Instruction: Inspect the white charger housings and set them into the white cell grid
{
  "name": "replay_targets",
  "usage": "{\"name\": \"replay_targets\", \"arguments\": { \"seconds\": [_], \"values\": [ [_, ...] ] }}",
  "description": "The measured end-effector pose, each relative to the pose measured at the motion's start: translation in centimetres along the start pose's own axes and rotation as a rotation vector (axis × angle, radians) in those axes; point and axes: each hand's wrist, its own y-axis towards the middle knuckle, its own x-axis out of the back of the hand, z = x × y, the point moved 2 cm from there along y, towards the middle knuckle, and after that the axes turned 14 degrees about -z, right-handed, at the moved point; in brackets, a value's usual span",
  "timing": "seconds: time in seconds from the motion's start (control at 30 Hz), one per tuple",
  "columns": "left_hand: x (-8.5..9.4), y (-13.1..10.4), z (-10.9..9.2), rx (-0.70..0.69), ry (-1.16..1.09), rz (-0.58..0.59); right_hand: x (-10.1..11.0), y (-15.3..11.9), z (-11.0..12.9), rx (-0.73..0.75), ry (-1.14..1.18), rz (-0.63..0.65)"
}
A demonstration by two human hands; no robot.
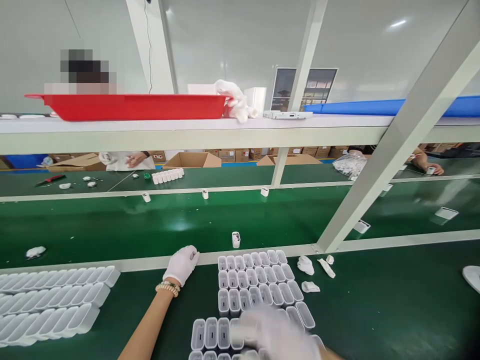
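Note:
My left hand (182, 265), in a white glove with a bead bracelet at the wrist, rests on the white rail (142, 263) between the near table and the green conveyor belt (112, 225). Its fingers are curled, and what they enclose is hidden. My right hand (275, 334), also gloved and blurred by motion, is low over a block of open white plastic cases (255, 280) standing in rows. It seems to grip one white case (247, 330). A single white case (235, 239) stands on the belt just beyond the rail.
Rows of white cases (52, 300) lie at the left. Crumpled white bits (311, 272) sit right of the block. A slanted frame post (375, 170) crosses at the right. The shelf above holds a red tray (131, 106) and a blue tray (375, 106). Other people's hands (127, 160) work across the belt.

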Motion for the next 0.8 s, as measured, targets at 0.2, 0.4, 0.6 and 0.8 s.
{"name": "replay_targets", "arguments": {
  "seconds": [0.2, 0.4, 0.6, 0.8],
  "values": [
    [-0.6, 0.2, -0.3, -0.031, -0.010, 0.003, 6.0, 2.9, -13.4, -0.568, -0.044, -0.386],
    [-1.0, 0.4, -0.4, -0.028, -0.045, 0.026, 4.7, 1.2, -18.1, -0.708, 0.035, -0.397],
    [-1.0, 0.2, -0.3, -0.030, -0.066, 0.016, 3.9, 0.4, -18.7, -0.694, 0.144, -0.454],
    [-0.4, 0.7, 0.1, -0.036, -0.048, 0.055, 5.5, -1.4, -19.4, -0.666, 0.227, -0.574]
  ]
}}
